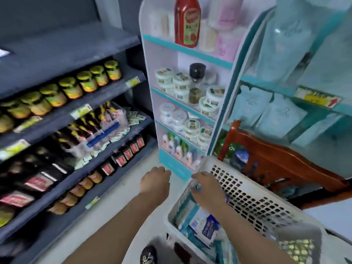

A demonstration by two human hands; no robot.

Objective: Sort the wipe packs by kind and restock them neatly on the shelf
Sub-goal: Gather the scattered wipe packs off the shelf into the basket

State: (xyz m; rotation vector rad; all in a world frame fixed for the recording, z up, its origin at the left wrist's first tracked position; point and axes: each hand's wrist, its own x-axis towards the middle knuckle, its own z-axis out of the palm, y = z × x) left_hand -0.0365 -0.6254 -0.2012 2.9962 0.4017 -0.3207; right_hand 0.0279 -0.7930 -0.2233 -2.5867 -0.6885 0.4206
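**Right hand inside the basket, pick not confirmed**

The white perforated basket [247,189] is being taken as the reference for every position given here.

The wipe packs [204,228] are being found inside the basket. They are lying tilted and overlapping against its near end, with teal-edged packs to either side of a white pack bearing a blue label. The white pack's long axis is being read as running roughly from the near rim towards the far rim.

The right hand [206,189] is being recorded inside the basket, over its far half, with the packs lying below it and towards the near end. Its fingers are being seen bent downward at the left rim, where a scrap of teal and white is showing at the fingertips. Whether anything is being gripped cannot be told, as the fingertips are blurred and partly hidden.

The left hand [155,181] is being recorded outside the basket, just beside its left rim and over the floor. Its fingers are loosely curled and nothing is being seen in it.

The teal shelf [266,81], already carrying pale blue packs [282,115], is being noted beyond and above the basket's right wall.

In judgement, the pick is being left to the right hand, which is both the nearer and the one already inside. Any lifted pack is being expected to travel up and rightward over the perforated wall.
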